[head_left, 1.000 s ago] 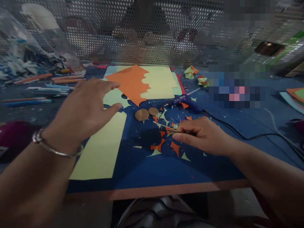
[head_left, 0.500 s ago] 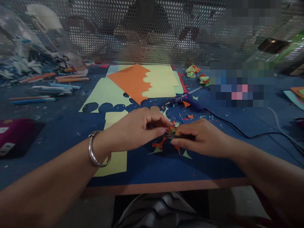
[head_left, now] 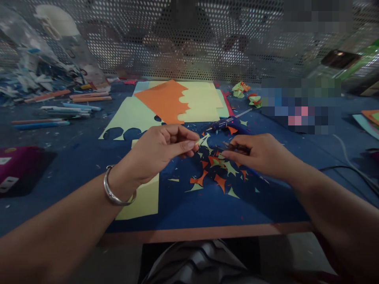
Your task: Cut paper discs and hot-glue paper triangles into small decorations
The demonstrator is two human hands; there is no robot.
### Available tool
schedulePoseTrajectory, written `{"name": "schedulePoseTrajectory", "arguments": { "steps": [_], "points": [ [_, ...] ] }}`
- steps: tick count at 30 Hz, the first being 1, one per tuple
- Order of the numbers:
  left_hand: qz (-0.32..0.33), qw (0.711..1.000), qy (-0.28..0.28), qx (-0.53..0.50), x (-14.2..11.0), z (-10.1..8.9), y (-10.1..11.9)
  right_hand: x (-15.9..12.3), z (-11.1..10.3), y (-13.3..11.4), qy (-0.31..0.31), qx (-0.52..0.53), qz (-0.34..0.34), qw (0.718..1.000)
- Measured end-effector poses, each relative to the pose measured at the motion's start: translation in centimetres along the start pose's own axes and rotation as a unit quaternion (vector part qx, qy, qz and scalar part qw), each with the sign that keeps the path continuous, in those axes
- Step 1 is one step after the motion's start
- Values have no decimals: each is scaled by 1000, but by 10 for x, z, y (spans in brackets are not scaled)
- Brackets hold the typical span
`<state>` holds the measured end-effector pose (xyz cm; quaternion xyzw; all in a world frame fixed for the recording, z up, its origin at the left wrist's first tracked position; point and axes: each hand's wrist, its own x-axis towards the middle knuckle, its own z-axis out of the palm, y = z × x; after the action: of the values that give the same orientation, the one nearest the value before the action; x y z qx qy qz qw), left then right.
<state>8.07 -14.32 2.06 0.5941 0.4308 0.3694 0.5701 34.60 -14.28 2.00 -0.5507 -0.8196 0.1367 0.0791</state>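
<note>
My left hand [head_left: 168,152], with a silver bangle at its wrist, pinches a small pale green paper piece [head_left: 204,139] between thumb and fingertips. My right hand [head_left: 259,154] is closed around a small dark pointed tool [head_left: 238,147]; the fingers cover most of it, and its kind is unclear. The tool's tip points left towards the paper piece, a short gap apart. Below and between my hands lie orange paper scraps [head_left: 219,182] and green paper scraps [head_left: 231,169]. Just behind them rests a blue glue gun [head_left: 223,124].
Cut sheets lie behind: orange paper [head_left: 166,100], yellow paper [head_left: 204,98], pale green paper [head_left: 130,114]. A yellow strip [head_left: 145,199] is under my left forearm. Rolled paper sticks [head_left: 74,111], a spray bottle [head_left: 72,51] and a purple object [head_left: 19,169] stand left. Perforated metal [head_left: 189,59] closes the back.
My hands have moved apart and slightly up from the scraps. The pale green piece now shows in my left fingertips, and the tool has moved up and right with my right hand.
</note>
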Motion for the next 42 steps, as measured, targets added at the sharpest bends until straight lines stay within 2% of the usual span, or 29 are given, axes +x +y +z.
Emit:
{"name": "schedulePoseTrajectory", "arguments": {
  "steps": [2,4,8,11,13,16,18,20,22,29,38,42],
  "points": [
    [-21,997,19,-72,-1,2,-3,4,1,5,-9,-62,56,996],
    [-54,990,23,-132,-1,5,-6,6,2,6,-16,-106,82,991],
    [-119,971,21,-205,-3,9,-7,4,5,3,-10,-175,65,982],
    [-139,962,20,-233,-5,11,-7,0,7,0,44,-232,35,971],
    [-129,960,25,-248,-8,13,-7,-4,9,-4,135,-246,-15,960],
    [-122,957,37,-259,-13,19,-7,-11,13,-16,288,-218,-153,920],
    [-136,953,41,-270,-16,25,-6,-16,15,-27,324,-201,-258,888],
    [-152,944,46,-289,-19,30,-5,-19,16,-37,320,-186,-356,858],
    [-158,936,56,-310,-21,34,-5,-19,16,-46,311,-183,-407,839],
    [-154,921,50,-355,-29,40,-7,-13,20,-57,319,-208,-437,815],
    [-162,915,31,-369,-30,42,-9,-13,22,-57,314,-142,-468,814],
    [-157,921,28,-357,-27,41,-10,-15,22,-52,291,-74,-452,840]
  ]
}}
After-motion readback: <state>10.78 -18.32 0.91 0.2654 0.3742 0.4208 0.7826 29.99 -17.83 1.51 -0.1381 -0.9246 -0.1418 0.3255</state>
